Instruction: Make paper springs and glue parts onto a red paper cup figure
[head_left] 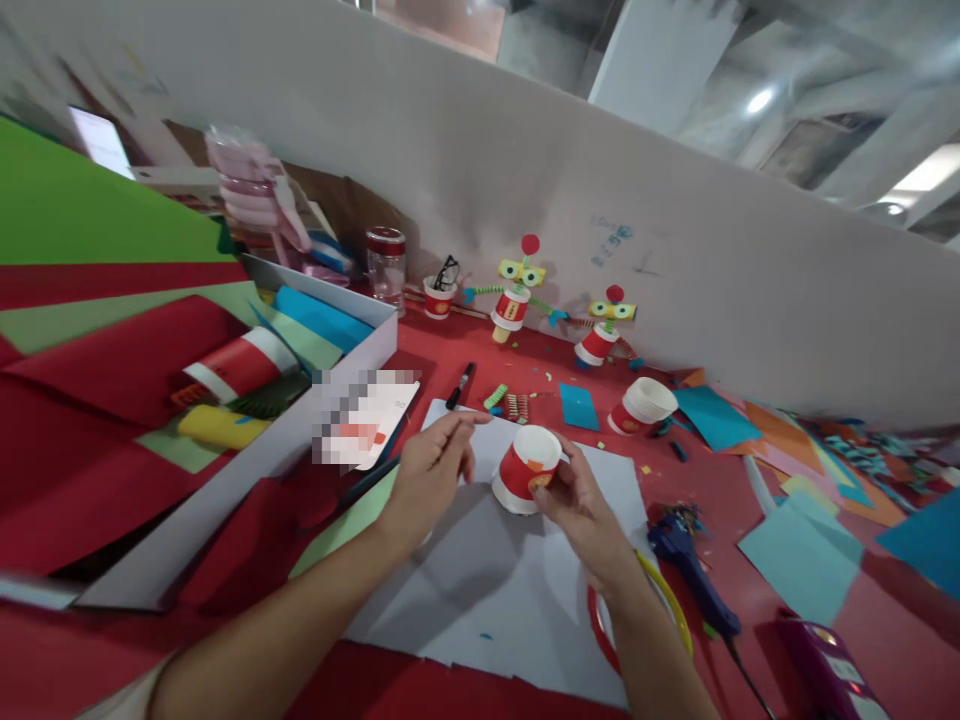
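My right hand (581,505) grips a red and white paper cup (525,468), held upside down and tilted over a white sheet of paper (487,590). Just left of the cup is my left hand (429,470), fingers curled with the index finger stretched toward a black marker (460,385); whether it holds anything is hidden. Two finished cup figures (514,295) with yellow eyes and folded paper arms lean against the wall at the back.
A white box (247,470) of rolled coloured paper stands at the left. Another paper cup (641,405), blue and orange paper scraps (795,550), a blue glue gun (694,565), a glass jar (386,265) and tape rolls (660,600) lie around on the red table.
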